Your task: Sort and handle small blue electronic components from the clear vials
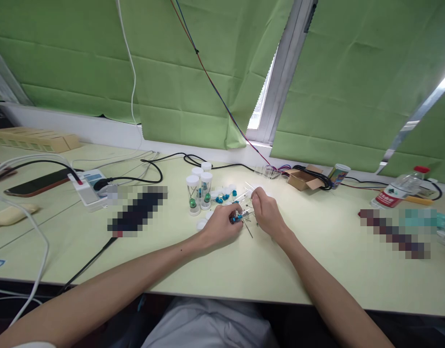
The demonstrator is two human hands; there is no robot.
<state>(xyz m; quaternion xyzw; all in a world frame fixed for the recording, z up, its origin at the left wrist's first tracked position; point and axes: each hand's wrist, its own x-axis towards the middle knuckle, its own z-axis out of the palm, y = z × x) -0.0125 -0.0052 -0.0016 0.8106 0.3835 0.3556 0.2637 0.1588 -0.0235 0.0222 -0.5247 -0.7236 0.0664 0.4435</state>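
Note:
My left hand (220, 226) is curled around a small clear tube (247, 212) with blue bits (236, 219) at its near end. Close by on the right, my right hand (268, 211) has its fingers pinched together at the tube's far side; what they grip is too small to make out. A thin dark rod (248, 229) lies under the hands. Behind them are several blue pieces (225, 196) and clear strips. To the left stand several clear white-capped tubes (193, 195), with green balls inside some. A loose white cap (201, 224) lies by my left wrist.
A power strip (95, 191), a phone (39, 182) and a blurred dark object (137, 210) with a cable are on the left. An open cardboard box (305, 179), a small canister (339, 175) and a red-capped bottle (399, 188) stand to the right. Cables run along the wall.

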